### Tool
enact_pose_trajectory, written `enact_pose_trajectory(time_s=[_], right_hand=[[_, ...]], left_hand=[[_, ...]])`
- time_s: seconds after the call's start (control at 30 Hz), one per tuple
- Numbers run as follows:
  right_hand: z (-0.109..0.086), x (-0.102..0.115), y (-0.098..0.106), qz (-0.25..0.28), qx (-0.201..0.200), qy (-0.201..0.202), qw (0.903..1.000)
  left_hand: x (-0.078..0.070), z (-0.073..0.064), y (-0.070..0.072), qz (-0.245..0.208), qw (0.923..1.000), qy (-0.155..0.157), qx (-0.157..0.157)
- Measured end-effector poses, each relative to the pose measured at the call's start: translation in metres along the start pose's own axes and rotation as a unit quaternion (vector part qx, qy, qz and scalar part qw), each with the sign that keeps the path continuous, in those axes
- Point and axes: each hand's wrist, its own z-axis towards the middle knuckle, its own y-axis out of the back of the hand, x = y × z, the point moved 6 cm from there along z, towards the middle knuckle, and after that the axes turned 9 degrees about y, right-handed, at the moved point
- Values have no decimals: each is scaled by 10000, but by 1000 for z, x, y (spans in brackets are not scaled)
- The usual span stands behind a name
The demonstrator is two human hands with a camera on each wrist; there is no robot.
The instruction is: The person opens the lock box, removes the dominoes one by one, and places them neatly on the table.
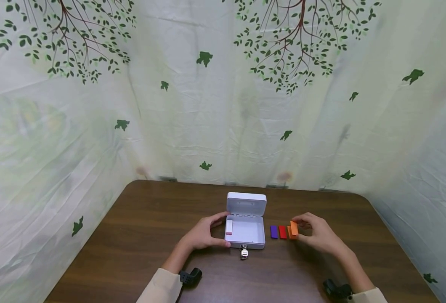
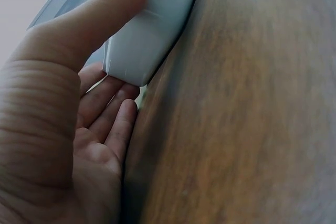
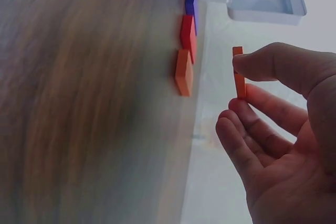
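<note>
A white hinged box [image 1: 247, 230] stands with its lid [image 1: 247, 205] raised, a small silver lock [image 1: 244, 252] hanging at its front. My left hand [image 1: 204, 233] holds the box by its left side, thumb at the front corner and fingertips near the hinge. Inside, along the left wall, lies a pale pinkish-white block [image 1: 229, 227]. With thumb and fingertips my right hand [image 1: 319, 233] pinches a thin orange block [image 3: 240, 85], raised above the table. Beneath it a second orange block [image 3: 184, 74] lies beside a red block [image 1: 282, 232] and a purple block [image 1: 274, 232].
The brown wooden table [image 1: 132, 252] carries everything. Behind it and at both sides hangs a pale curtain [image 1: 223, 126] printed with leaves and branches. The row of blocks lies just right of the box.
</note>
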Motion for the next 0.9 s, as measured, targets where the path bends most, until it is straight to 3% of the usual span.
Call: enact_pose_trajectory(time_s=[0.9], right_hand=[[-16,-32,-2,153,193,-447,9987]], left_hand=[[-2,-1,0,62,10000,-35,6]])
